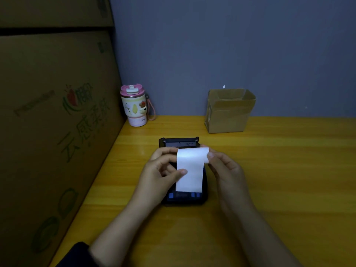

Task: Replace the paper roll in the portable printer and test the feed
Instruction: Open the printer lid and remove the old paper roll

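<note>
Open cardboard box [229, 112], contents hidden, on table [289, 170]; paper roll [190, 166] over open printer [181, 142], pinched by left hand [163, 170] and right hand [225, 168]

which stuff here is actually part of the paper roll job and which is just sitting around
Part of the job: portable printer, paper roll, left hand, right hand.

Just sitting around: pink tumbler, small open cardboard box, large cardboard boxes.
</note>
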